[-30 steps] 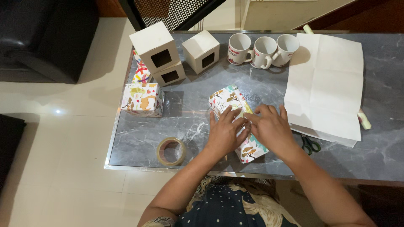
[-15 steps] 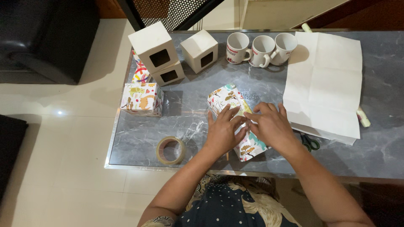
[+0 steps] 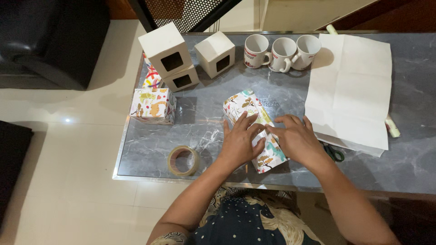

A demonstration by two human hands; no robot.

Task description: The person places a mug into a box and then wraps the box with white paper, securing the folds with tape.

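A box half covered in colourful patterned wrapping paper [image 3: 245, 105] lies on the grey marble table [image 3: 200, 127]. My left hand [image 3: 240, 141] lies flat on the paper, fingers spread, pressing it down. Beside it, my right hand [image 3: 296, 140] presses the paper's right side, its fingertips meeting those of the left at a fold. The box's near end [image 3: 269, 162] shows between my wrists.
A roll of brown tape [image 3: 183, 160] sits near the front edge. A wrapped box [image 3: 153, 105], three white window boxes [image 3: 166, 50] and three white mugs [image 3: 281, 52] stand at the back. White paper sheets [image 3: 349, 90] cover green-handled scissors [image 3: 335, 153] on the right.
Both hands stay on the wrapped box with only slight shifts of the fingers along the fold. Nothing else has moved.
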